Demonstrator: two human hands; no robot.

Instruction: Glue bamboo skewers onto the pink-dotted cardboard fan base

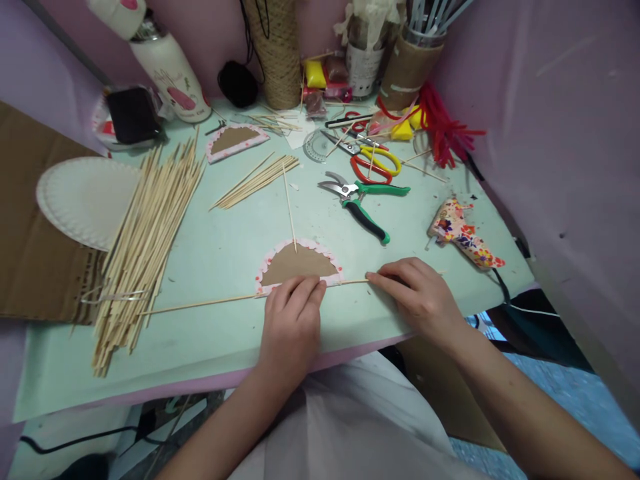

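Note:
A brown half-round cardboard piece (299,263) with a pink frilled edge lies near the table's front edge. A long thin bamboo skewer (200,304) runs along its straight lower edge. My left hand (293,323) rests with its fingers together, pressing on that edge and the skewer. My right hand (417,293) lies to the right, fingertips pinched on the skewer's right end. Another skewer (289,207) stands out from the top of the cardboard piece, pointing away from me.
A big heap of skewers (145,233) lies left, by a paper plate (85,197) and cardboard sheet (30,253). Green-handled cutters (363,200), scissors (375,163), a patterned glue gun (463,233), a second cardboard piece (235,140) and jars sit further back.

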